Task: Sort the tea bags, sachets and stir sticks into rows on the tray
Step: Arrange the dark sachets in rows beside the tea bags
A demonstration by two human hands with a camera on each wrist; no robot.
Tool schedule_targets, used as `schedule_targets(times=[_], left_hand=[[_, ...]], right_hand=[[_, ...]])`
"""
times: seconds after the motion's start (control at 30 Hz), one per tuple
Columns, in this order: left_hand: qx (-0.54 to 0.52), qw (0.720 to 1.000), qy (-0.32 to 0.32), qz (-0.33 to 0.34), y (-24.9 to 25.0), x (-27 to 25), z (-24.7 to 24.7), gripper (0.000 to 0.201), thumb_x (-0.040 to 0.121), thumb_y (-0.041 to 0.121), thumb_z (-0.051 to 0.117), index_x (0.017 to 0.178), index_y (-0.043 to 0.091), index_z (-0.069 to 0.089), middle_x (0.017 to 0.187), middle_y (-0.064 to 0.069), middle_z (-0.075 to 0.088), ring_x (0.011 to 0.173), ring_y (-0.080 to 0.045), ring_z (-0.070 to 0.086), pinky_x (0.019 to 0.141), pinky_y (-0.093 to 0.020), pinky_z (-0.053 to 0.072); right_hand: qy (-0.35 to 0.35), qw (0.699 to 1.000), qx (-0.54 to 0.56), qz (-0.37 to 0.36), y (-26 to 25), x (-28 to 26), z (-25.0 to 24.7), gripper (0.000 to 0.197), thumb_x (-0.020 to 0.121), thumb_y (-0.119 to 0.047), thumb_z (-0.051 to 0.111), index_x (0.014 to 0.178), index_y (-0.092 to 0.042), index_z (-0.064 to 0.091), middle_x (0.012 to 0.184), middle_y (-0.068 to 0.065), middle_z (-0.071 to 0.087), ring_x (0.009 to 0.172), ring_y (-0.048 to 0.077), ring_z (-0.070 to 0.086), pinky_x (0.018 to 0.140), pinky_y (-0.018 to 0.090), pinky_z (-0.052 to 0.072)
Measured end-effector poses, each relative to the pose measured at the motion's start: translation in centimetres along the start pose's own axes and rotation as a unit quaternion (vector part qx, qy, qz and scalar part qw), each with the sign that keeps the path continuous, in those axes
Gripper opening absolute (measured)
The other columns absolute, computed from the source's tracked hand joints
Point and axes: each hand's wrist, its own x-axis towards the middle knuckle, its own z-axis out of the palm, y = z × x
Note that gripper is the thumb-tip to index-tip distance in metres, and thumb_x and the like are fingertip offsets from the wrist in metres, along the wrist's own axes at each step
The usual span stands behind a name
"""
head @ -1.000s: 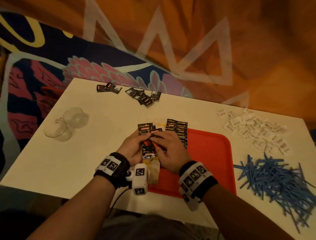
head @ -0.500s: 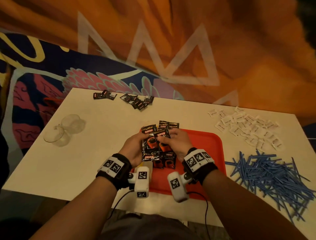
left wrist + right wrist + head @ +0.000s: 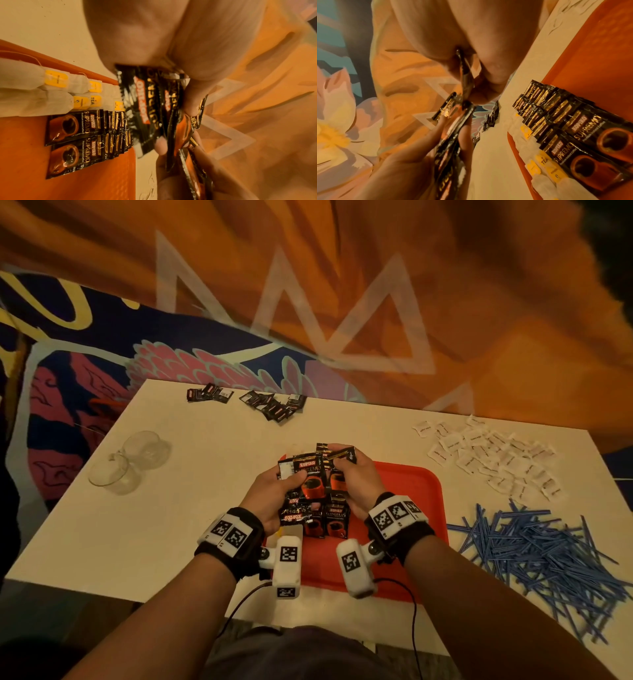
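While you look down from the head cam, your left hand (image 3: 270, 494) and right hand (image 3: 356, 477) both pinch a fanned bunch of black coffee sachets (image 3: 308, 477) above the red tray (image 3: 411, 498), with white sachets (image 3: 486, 457) and blue stir sticks (image 3: 534, 549) piled on the table (image 3: 171, 508) to the right. Left wrist cam: tea bags (image 3: 51, 86) in a row on the tray, two overlapping sachet rows (image 3: 75, 135) right beside them. Right wrist cam: thumb and fingers (image 3: 488, 75) clamp the bunch edge-on.

tray (image 3: 404, 508) ctr | sticks (image 3: 541, 556) R | glasses (image 3: 126, 463) L, prob. two
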Motion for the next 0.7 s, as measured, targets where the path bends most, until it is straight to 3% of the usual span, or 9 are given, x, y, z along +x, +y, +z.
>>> schedule_targets(times=[0.1, 0.2, 0.27, 0.37, 0.5, 0.53, 0.57, 0.63, 0.7], left_hand=[[-0.002, 1.000, 0.008, 0.008, 0.1, 0.0, -0.2, 0.028, 0.095, 0.003, 0.059, 0.123, 0.003, 0.062, 0.107, -0.024, 0.071, 0.087, -0.035, 0.072, 0.064, -0.042, 0.060], [-0.009, 1.000, 0.001, 0.010, 0.3, -0.2, -0.3, 0.028, 0.095, 0.004, 0.060, 0.122, 0.003, 0.062, 0.109, -0.024, 0.071, 0.089, -0.036, 0.072, 0.067, -0.044, 0.061], [-0.021, 0.999, -0.025, 0.000, 0.4, -0.5, 0.0, 0.026, 0.095, 0.005, 0.059, 0.121, 0.004, 0.061, 0.107, -0.023, 0.071, 0.086, -0.034, 0.072, 0.065, -0.042, 0.061], [-0.043, 0.997, -0.063, -0.010, 0.6, -0.9, 0.4, 0.027, 0.096, 0.010, 0.056, 0.122, 0.003, 0.060, 0.104, -0.022, 0.069, 0.083, -0.032, 0.072, 0.064, -0.039, 0.062], [-0.090, 0.991, -0.098, -0.034, 0.7, -1.1, 0.2, 0.036, 0.097, 0.002, 0.045, 0.132, -0.001, 0.054, 0.117, -0.029, 0.064, 0.088, -0.040, 0.069, 0.074, -0.048, 0.062], [-0.083, 0.991, -0.097, -0.035, 0.6, -1.0, 0.1, 0.038, 0.097, -0.002, 0.042, 0.133, -0.002, 0.054, 0.116, -0.030, 0.064, 0.087, -0.041, 0.070, 0.074, -0.050, 0.061], [-0.070, 0.993, -0.093, -0.033, 0.6, -1.0, 0.1, 0.037, 0.097, -0.004, 0.041, 0.132, -0.003, 0.053, 0.113, -0.030, 0.066, 0.084, -0.040, 0.071, 0.071, -0.050, 0.062], [-0.044, 0.995, -0.080, -0.031, 0.4, -0.9, 0.0, 0.035, 0.100, -0.005, 0.040, 0.133, -0.004, 0.052, 0.109, -0.027, 0.067, 0.081, -0.037, 0.073, 0.064, -0.047, 0.062], [-0.028, 0.996, -0.074, -0.035, 0.3, -0.8, -0.1, 0.035, 0.101, -0.003, 0.042, 0.135, -0.004, 0.048, 0.115, -0.028, 0.065, 0.084, -0.036, 0.072, 0.064, -0.047, 0.062]], right_hand=[[0.027, 0.999, -0.014, -0.028, -0.2, 0.7, 0.0, 0.025, 0.097, -0.008, 0.051, 0.108, -0.025, 0.066, 0.088, 0.008, 0.064, 0.071, 0.016, 0.059, 0.078, 0.041, 0.052], [-0.006, 1.000, -0.014, -0.018, 0.1, 0.8, -0.3, 0.026, 0.088, -0.029, 0.069, 0.113, -0.031, 0.064, 0.111, 0.008, 0.065, 0.092, 0.024, 0.067, 0.080, 0.042, 0.058], [-0.077, 0.997, -0.004, 0.014, 0.4, 0.5, 0.0, 0.038, 0.085, -0.028, 0.074, 0.120, -0.023, 0.062, 0.115, 0.012, 0.067, 0.099, 0.029, 0.069, 0.085, 0.047, 0.057], [-0.132, 0.989, -0.033, 0.051, 0.8, -0.1, 0.8, 0.039, 0.088, -0.030, 0.070, 0.120, -0.008, 0.060, 0.103, 0.013, 0.071, 0.088, 0.030, 0.068, 0.083, 0.048, 0.053], [-0.100, 0.992, -0.051, 0.059, 0.9, 0.1, 0.8, 0.033, 0.091, -0.032, 0.067, 0.115, -0.010, 0.062, 0.098, 0.013, 0.069, 0.077, 0.031, 0.063, 0.049, 0.030, 0.051], [-0.084, 0.994, -0.049, 0.052, 1.0, 0.3, 0.5, 0.028, 0.091, -0.030, 0.067, 0.111, -0.011, 0.063, 0.097, 0.013, 0.069, 0.077, 0.031, 0.064, 0.045, 0.028, 0.050], [-0.066, 0.996, -0.042, 0.042, 1.0, 0.3, 0.3, 0.019, 0.093, -0.026, 0.065, 0.106, -0.012, 0.064, 0.096, 0.013, 0.069, 0.079, 0.030, 0.065, 0.047, 0.031, 0.052], [-0.015, 1.000, -0.016, 0.022, 0.8, 0.5, -0.3, 0.004, 0.095, -0.016, 0.061, 0.098, -0.014, 0.062, 0.099, 0.016, 0.070, 0.083, 0.031, 0.067, 0.063, 0.043, 0.058], [0.022, 0.999, 0.039, 0.006, 0.4, 0.5, -0.8, 0.008, 0.096, -0.004, 0.055, 0.098, -0.012, 0.057, 0.095, 0.017, 0.070, 0.077, 0.030, 0.068, 0.063, 0.044, 0.058]])
